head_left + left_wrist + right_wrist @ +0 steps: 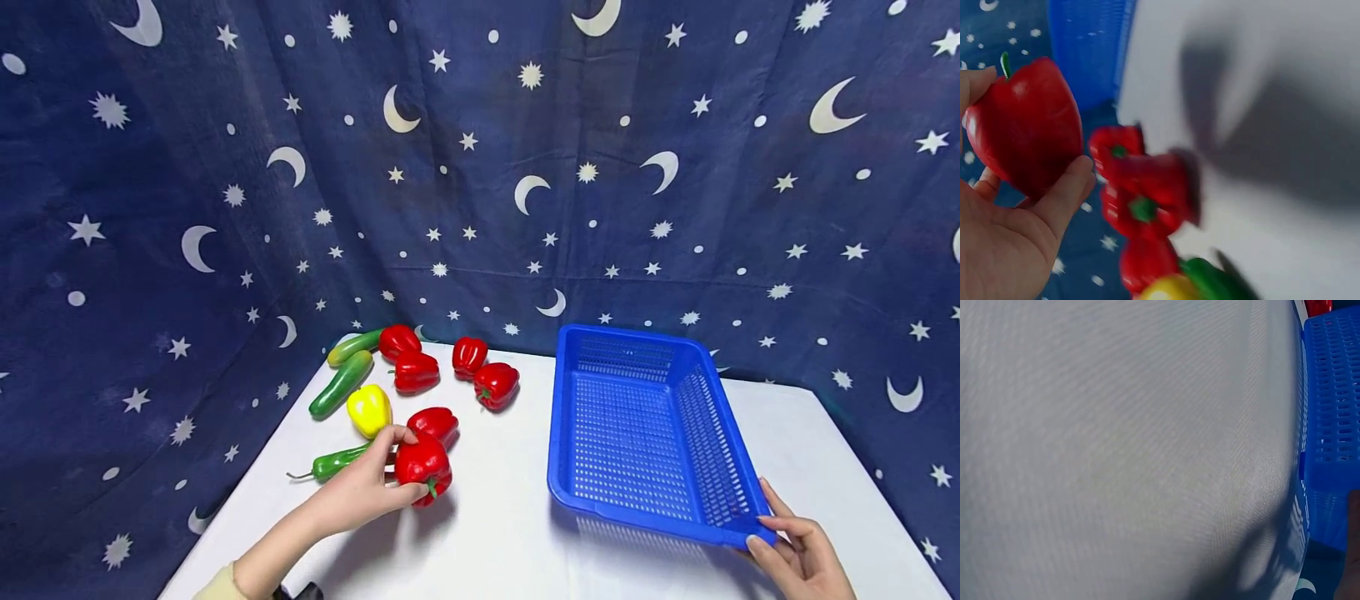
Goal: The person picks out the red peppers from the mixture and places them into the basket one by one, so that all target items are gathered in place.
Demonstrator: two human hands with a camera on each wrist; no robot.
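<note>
My left hand [369, 483] grips a red bell pepper [422, 467] between thumb and fingers, raised over the table's left part. In the left wrist view the same red bell pepper [1029, 128] shows its green stem, with thumb and fingers around its sides. At the right, my right hand [806, 554] pinches the near right corner of a blue perforated plastic basket [720, 417]. The basket's near side looks lifted, with shadow beneath it. Nothing lies inside. Only a sliver of that hand appears in the right wrist view, beside the basket [1335, 400].
Behind the left hand lie several more red bell peppers [497, 386], a yellow bell pepper [370, 410], a long green pepper [337, 461] and two green cucumber-like vegetables [341, 384]. A white cloth covers the table [510, 517]. A dark blue star-and-moon curtain [480, 208] hangs behind.
</note>
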